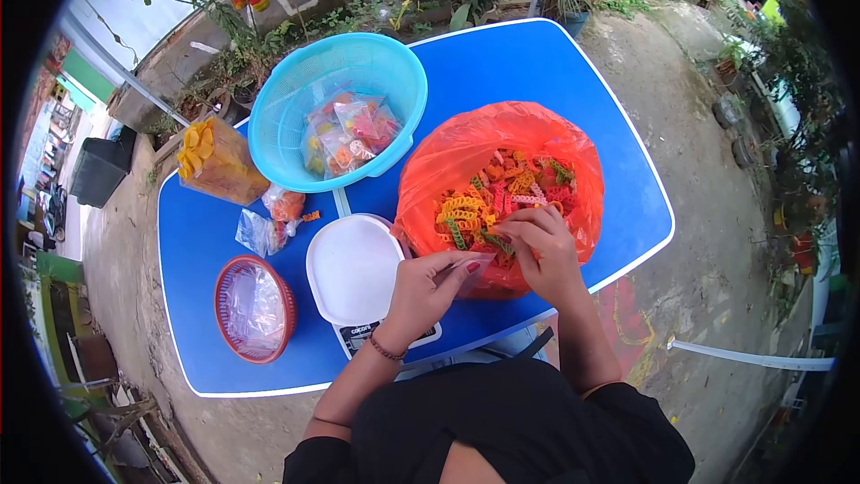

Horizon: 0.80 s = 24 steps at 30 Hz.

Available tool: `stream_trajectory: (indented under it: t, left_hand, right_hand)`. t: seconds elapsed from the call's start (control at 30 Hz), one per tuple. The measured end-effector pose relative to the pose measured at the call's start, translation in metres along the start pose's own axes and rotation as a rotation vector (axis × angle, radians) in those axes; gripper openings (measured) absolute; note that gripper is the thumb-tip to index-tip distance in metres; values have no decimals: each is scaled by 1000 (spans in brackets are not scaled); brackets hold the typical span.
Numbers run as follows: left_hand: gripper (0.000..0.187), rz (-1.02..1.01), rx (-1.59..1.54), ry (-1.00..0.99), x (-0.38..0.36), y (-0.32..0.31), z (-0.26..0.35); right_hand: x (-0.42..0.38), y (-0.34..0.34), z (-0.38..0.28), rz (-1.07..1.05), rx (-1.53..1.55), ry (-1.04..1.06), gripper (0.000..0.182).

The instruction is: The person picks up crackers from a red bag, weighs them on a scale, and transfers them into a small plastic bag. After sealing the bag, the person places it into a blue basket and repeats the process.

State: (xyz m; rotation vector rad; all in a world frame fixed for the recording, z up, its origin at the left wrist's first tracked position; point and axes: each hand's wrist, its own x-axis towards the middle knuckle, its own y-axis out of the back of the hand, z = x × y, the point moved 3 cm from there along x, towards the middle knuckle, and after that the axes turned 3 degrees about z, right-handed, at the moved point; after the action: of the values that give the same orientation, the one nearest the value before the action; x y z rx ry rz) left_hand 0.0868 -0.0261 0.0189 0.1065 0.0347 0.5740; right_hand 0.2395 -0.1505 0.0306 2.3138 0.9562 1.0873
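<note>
My left hand (pixel 426 293) pinches a small clear plastic bag (pixel 477 271) at the near left rim of a big red plastic bag (pixel 546 121). Colourful curly crackers (pixel 515 181) in yellow, orange, green, pink and red fill the red bag. Over them my right hand (pixel 546 254) is closed, fingertips together at the crackers; a yellow cracker seems to be between them, partly hidden. Left of my hands lies a white kitchen scale (pixel 356 269), its platform bare. A red-brown basket (pixel 292 305) beyond it holds clear plastic bags (pixel 253 309).
On the blue table (pixel 488 58), a turquoise basin (pixel 269 130) holds several packed cracker bags (pixel 352 136). A container of yellow chips (pixel 219 161) stands at the left edge, near small bags of crackers (pixel 285 206). Plants and concrete ground surround the table.
</note>
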Motion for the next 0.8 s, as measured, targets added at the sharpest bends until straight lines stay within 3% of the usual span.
stream_trajectory:
  t: [0.13, 0.23, 0.33, 0.43, 0.53, 0.57, 0.67, 0.77, 0.8]
  left_hand:
    - [18, 29, -41, 58, -1, 4, -15]
    - [17, 37, -98, 92, -4, 4, -13]
    - [17, 47, -66, 84, -5, 8, -13]
    - [18, 79, -52, 34, -8, 14, -18]
    - [18, 102, -48, 13, -10, 18, -17]
    - [18, 102, -55, 21, -12, 19, -14]
    - [18, 90, -61, 38, -15, 22, -16]
    - [18, 82, -64, 43, -14, 20, -15]
    - [18, 80, -65, 46, -13, 20, -14]
  right_hand:
    - [-9, -3, 2, 97, 330, -255, 18]
    - [-13, -6, 5, 112, 432, -277, 14]
    - [-11, -6, 7, 110, 311, -267, 14]
    - [-9, -9, 11, 200, 376, -327, 9]
    - [-5, -3, 28, 405, 981, -632, 9]
    - [-2, -1, 34, 392, 1021, -668, 11]
    - [0, -2, 65, 222, 659, -581, 11]
    - [19, -1, 37, -54, -26, -367, 18]
    - [21, -7, 36, -51, -123, -298, 21]
